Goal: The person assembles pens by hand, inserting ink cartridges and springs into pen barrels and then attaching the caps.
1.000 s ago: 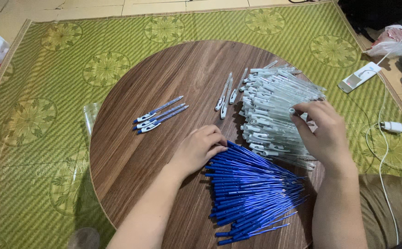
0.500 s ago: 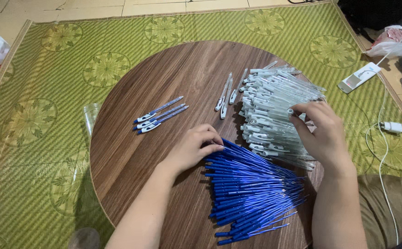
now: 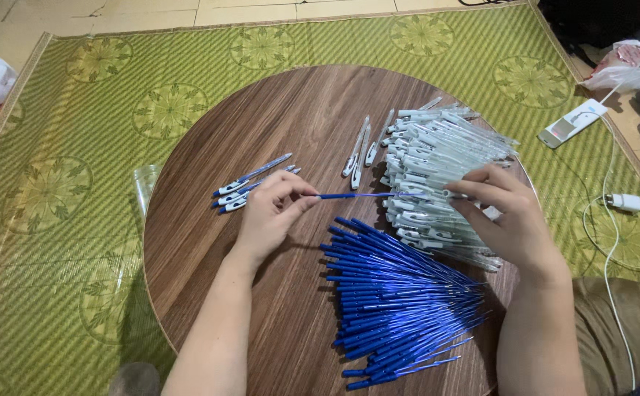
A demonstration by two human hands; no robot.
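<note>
Over the round wooden table [image 3: 210, 242], head view: left hand [image 3: 268, 214] pinching the near end of a thin blue ink refill [image 3: 356, 196] between thumb and fingertips, refill held level just above the tabletop and pointing right. Right hand [image 3: 507, 220] with fingers closed around a clear pen barrel [image 3: 453, 195], barrel mouth facing the refill tip, tip at or just inside the mouth, exact depth not visible. Likely faults, as judgement: refill bending or kinking if pushed off-axis, being long, thin and gripped only at the far end; tip missing the mouth and scraping the rim; right wrist brushing the barrel pile [image 3: 444, 180] directly beneath and scattering it; loose round refills in the fanned blue heap [image 3: 400, 308] rolling toward the near table edge. Counts: one refill and one barrel in hand; about four finished pens [image 3: 250, 185] left of centre; three loose pieces [image 3: 360, 150] beside the barrel pile; barrels and blue refills each in the many dozens, too densely stacked for an exact count.
</note>
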